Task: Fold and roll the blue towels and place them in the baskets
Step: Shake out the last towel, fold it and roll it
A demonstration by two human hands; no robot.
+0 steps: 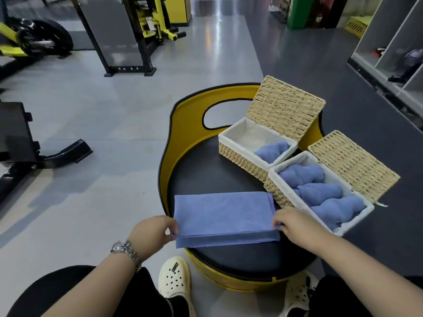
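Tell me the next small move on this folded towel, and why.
Probably start rolling from one short end. The blue towel already lies folded flat on the black seat, with the left hand and right hand pinching its near corners. The near basket looks full with three rolls; the far basket holds one.

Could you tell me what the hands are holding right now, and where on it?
The folded blue towel: the left hand pinches its near-left corner, the right hand its near-right corner.
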